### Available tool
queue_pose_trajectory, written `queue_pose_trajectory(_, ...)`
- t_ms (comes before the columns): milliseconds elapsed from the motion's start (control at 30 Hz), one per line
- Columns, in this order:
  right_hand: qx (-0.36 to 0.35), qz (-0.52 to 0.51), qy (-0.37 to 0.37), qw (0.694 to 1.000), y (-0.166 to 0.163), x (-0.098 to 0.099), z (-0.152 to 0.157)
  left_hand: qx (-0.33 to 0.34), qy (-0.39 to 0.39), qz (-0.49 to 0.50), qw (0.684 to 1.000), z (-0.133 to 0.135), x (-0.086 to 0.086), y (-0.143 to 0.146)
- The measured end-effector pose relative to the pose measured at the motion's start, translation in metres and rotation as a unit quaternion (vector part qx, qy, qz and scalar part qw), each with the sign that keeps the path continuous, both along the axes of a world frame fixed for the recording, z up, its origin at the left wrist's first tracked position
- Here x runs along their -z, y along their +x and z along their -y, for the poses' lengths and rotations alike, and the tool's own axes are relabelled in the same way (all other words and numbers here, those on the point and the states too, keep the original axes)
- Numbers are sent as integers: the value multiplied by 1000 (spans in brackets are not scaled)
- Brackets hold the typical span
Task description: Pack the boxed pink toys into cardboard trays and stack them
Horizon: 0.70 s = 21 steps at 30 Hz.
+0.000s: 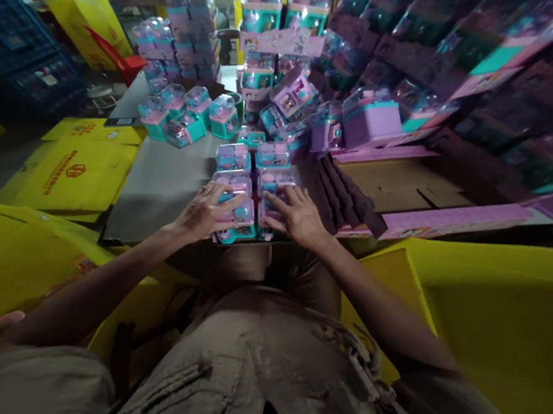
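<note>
Small pink and teal toys in clear plastic domes [244, 183] lie in two rows at the near edge of a grey table [158, 186]. My left hand [204, 213] rests on the left row, fingers curled over the nearest toy, a ring on one finger. My right hand [296, 215] lies on the right row with fingers spread flat over the toy. Both forearms reach forward from my lap.
More domed toys [181, 115] stand further back on the table. Stacked pink boxes [425, 64] fill the right and back. Flat pink cardboard [456, 219] and dark strips [343, 195] lie right. Yellow cartons [74, 172] and yellow sheets [495, 314] surround me. Blue crates [18, 48] stand left.
</note>
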State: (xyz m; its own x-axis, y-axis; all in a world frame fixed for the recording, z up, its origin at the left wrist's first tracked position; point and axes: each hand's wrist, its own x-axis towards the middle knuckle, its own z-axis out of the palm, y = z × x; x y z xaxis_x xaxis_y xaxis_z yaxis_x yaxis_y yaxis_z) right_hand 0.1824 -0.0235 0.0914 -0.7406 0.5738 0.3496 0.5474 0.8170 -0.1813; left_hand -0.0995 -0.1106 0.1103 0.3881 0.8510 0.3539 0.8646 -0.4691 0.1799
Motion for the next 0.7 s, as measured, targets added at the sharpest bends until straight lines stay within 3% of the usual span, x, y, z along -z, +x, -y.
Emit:
queue_pose_trajectory(167, -25, -38, -11, 999, 5, 15, -11, 41, 17, 24, 999, -3, 10, -19)
queue_pose_trajectory(333, -53, -66, 40, 996, -9, 25, -17, 51, 25, 5, 998, -9, 15, -11)
queue_pose_trajectory(567, -61, -145, 63, 985, 3, 31, -24, 59, 42, -20, 997, -5, 13, -20)
queue_pose_trajectory(700, -61, -137, 64, 987, 2, 30, -25, 63, 30, -19, 997, -2, 10, -22)
